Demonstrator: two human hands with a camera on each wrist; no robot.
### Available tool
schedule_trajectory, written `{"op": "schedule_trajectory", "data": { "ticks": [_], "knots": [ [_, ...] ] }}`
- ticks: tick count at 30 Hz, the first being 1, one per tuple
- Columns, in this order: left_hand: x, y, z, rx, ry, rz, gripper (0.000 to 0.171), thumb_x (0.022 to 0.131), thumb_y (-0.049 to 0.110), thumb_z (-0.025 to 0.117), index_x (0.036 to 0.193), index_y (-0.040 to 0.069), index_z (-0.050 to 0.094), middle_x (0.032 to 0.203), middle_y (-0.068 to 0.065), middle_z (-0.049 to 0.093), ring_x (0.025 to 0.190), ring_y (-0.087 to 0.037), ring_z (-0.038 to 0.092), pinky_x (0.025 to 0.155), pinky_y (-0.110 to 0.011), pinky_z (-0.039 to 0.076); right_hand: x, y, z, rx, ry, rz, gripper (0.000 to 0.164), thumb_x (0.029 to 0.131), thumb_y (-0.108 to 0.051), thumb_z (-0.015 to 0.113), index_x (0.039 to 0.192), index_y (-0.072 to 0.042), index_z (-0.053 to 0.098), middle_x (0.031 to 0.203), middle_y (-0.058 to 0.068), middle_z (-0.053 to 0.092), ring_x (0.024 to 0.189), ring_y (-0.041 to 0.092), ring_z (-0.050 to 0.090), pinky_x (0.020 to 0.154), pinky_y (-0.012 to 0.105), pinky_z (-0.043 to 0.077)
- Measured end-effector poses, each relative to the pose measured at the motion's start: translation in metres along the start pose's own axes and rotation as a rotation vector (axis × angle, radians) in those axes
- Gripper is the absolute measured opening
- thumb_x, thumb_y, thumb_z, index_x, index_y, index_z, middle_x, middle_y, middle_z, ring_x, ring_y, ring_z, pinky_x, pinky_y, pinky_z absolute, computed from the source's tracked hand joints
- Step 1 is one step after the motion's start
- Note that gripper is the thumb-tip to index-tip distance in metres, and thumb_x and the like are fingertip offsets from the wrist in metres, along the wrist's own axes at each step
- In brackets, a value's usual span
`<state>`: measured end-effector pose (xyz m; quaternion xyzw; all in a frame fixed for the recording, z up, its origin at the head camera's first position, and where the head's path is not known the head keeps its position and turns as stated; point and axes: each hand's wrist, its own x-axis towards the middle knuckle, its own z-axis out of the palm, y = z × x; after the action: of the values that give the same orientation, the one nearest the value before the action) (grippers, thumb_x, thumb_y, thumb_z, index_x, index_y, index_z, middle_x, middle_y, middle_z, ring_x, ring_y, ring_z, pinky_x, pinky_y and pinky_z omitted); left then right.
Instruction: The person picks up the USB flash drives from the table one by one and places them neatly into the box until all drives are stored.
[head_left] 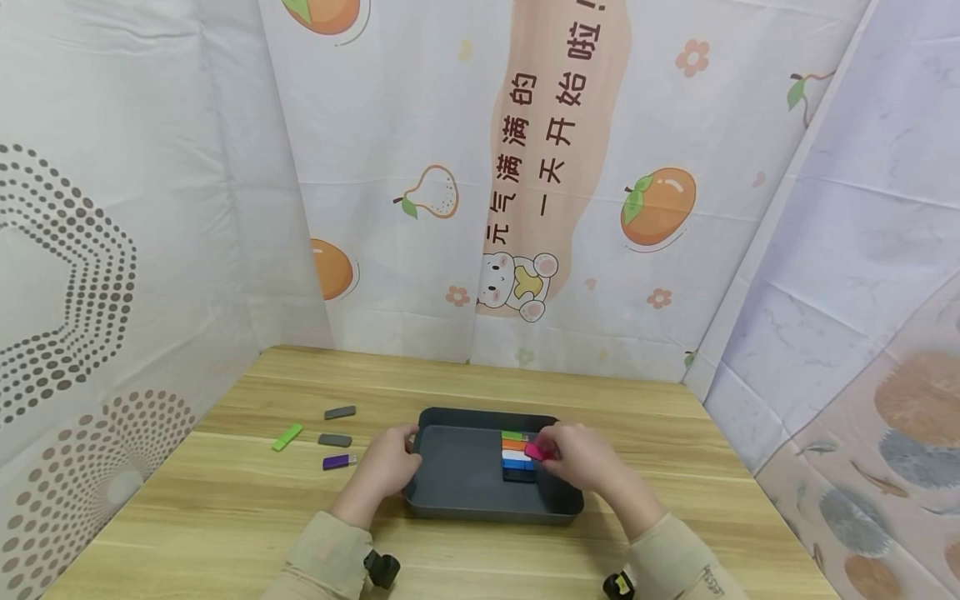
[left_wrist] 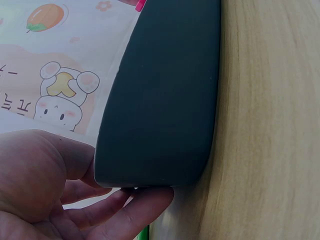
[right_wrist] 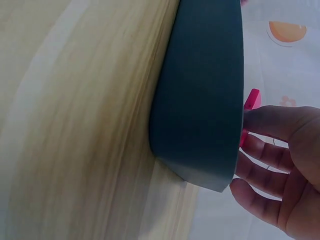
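Observation:
A dark grey tray [head_left: 457, 505] lies on the table. My left hand [head_left: 387, 461] grips its left end, with thumb at the rim and fingers against the outer wall in the left wrist view. My right hand [head_left: 581, 457] pinches a pink USB stick [head_left: 535, 452] over the tray's right part. Beneath it, in the tray, a column of USB sticks is lined up: green [head_left: 513, 435], orange [head_left: 513, 445], white [head_left: 515, 456], blue [head_left: 517, 465] and black [head_left: 519, 476]. In the right wrist view the tray wall [right_wrist: 200, 90] hides part of the pink stick.
Left of the tray on the wooden table [head_left: 247, 500] lie a green stick [head_left: 287, 437], two grey sticks, one farther back [head_left: 340, 412] and one nearer [head_left: 334, 440], and a purple USB stick [head_left: 339, 462]. Printed curtains [head_left: 420, 275] hang behind and beside the table.

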<state>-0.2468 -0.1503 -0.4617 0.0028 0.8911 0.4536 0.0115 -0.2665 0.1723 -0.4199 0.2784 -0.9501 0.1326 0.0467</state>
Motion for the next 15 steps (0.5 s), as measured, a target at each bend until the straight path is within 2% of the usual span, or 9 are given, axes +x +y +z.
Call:
{"op": "schedule_trajectory", "data": {
  "ticks": [5, 15],
  "knots": [
    [0.000, -0.001, 0.000, 0.003, 0.002, 0.007, 0.053, 0.091, 0.000, 0.062, 0.143, -0.005, 0.053, 0.114, -0.021, 0.063, 0.068, -0.020, 0.062, 0.046, -0.031, 0.053, 0.000, 0.000, 0.005, 0.008, -0.008, -0.046, 0.016, 0.083, -0.011, 0.084, 0.092, -0.016, 0.073, 0.082, -0.006, 0.061, 0.072, 0.011, 0.053, 0.067, 0.031, 0.052],
    [0.000, 0.001, -0.001, 0.011, 0.008, 0.013, 0.052, 0.091, -0.001, 0.061, 0.142, -0.005, 0.054, 0.111, -0.020, 0.064, 0.067, -0.019, 0.061, 0.047, -0.031, 0.053, 0.002, -0.004, 0.014, 0.004, -0.055, -0.061, 0.016, 0.083, -0.013, 0.083, 0.093, -0.017, 0.072, 0.082, -0.008, 0.060, 0.073, 0.010, 0.052, 0.068, 0.030, 0.052]
  ]
}}
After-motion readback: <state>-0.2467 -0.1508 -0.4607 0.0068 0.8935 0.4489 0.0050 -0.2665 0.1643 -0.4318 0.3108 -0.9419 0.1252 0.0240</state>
